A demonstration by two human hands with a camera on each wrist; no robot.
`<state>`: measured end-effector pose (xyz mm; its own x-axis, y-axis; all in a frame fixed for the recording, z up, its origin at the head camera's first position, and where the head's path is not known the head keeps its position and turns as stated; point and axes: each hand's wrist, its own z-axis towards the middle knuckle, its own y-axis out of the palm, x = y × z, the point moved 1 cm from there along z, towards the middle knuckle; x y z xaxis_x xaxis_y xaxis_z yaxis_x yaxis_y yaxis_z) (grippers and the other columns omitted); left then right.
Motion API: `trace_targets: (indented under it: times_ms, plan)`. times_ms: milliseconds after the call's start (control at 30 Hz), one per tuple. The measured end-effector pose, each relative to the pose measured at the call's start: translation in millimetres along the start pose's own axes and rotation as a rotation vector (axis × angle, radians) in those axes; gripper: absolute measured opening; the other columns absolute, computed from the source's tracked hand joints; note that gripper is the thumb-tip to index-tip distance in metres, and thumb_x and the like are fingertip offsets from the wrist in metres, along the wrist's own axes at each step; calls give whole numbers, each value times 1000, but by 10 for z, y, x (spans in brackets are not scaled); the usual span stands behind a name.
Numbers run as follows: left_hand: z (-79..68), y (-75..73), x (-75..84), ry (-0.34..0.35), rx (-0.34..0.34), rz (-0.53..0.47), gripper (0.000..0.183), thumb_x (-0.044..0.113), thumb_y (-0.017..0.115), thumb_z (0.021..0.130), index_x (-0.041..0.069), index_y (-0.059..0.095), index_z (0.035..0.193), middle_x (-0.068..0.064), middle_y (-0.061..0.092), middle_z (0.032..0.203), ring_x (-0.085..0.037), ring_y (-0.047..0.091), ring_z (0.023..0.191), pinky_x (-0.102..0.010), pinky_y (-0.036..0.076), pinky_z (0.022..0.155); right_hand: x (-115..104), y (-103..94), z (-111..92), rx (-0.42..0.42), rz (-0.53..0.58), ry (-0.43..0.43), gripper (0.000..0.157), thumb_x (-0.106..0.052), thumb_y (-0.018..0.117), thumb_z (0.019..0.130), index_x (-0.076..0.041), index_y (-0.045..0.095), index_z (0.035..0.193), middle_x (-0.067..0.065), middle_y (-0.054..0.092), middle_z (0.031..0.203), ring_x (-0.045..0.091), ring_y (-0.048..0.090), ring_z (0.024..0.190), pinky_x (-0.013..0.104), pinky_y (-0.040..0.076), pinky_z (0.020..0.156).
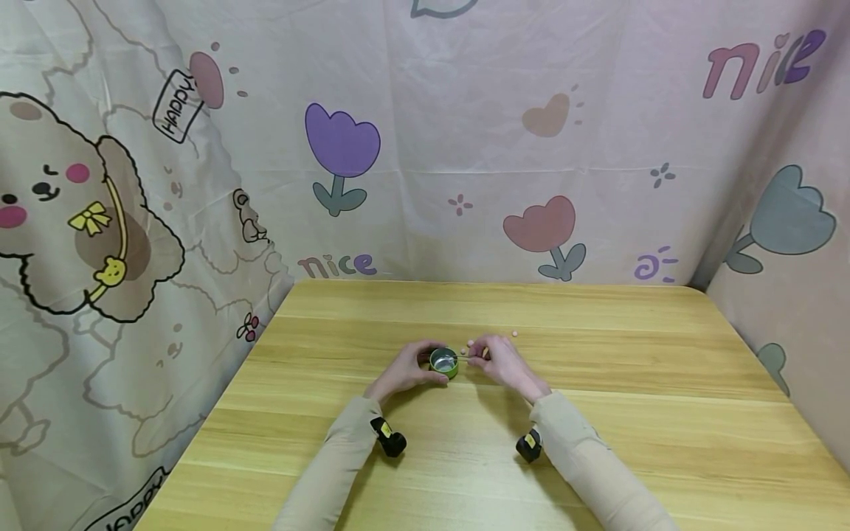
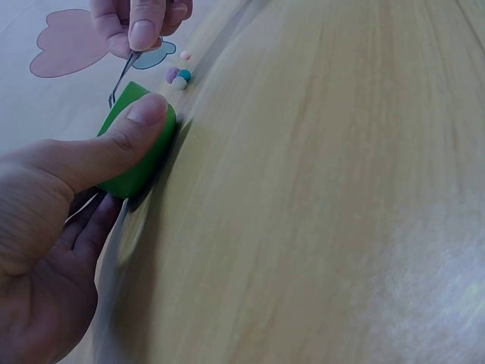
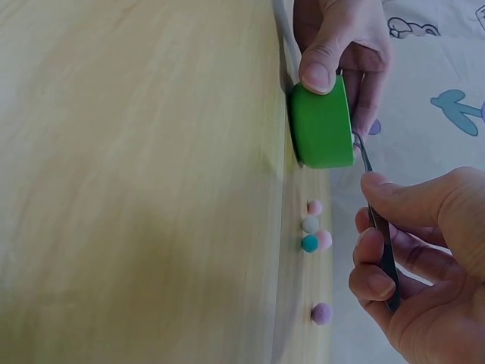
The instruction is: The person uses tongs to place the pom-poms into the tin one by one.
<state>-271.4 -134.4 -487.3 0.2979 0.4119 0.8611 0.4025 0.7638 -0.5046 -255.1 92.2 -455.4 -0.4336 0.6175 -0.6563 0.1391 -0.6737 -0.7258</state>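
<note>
A small round green cup (image 3: 322, 129) with a silvery inside stands on the wooden table. My left hand (image 1: 406, 369) grips its side, the thumb (image 2: 132, 133) pressing the near wall and the fingers curving round behind. From the right, my right hand (image 1: 502, 363) pinches dark tweezers (image 3: 388, 262) between thumb and fingers. Their bent tip reaches the cup's rim; whether anything is between the points cannot be told. Several little pompoms lie beside the cup, among them a teal pompom (image 3: 309, 243), a grey-white pompom (image 3: 310, 224) and a purple pompom (image 3: 322, 313).
Light wood tabletop (image 1: 451, 472) extends around both forearms. A single pink pompom (image 1: 514, 334) lies farther back, beyond the right hand. Printed cloth (image 1: 425, 147) hangs behind the table's back edge and along the sides.
</note>
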Motion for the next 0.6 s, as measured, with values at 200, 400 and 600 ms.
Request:
trace_targets:
  times_ms: [200,400,600]
  plan:
    - [-4,-3,11,9,0,-4,68,8,86,76,-2,55,137,-20,64,132,-34,63,123,-44,50,110,-2,0,-2,12,-6,11,6,-5,75,87,-7,71,84,3,72,82,9,64,73,20,56,67]
    - [-10,-2,25,-6,-1,9,69,9,86,76,0,55,137,-19,64,134,-34,62,124,-45,50,111,64,-63,-67,10,55,57,4,-5,74,88,-2,71,89,8,71,85,14,63,73,19,53,64]
    - [-8,-7,27,-7,-6,26,69,9,86,75,0,56,136,-19,64,134,-34,61,125,-45,49,112,309,-266,-200,42,105,119,10,-6,70,92,1,71,98,16,72,95,15,60,71,17,48,59]
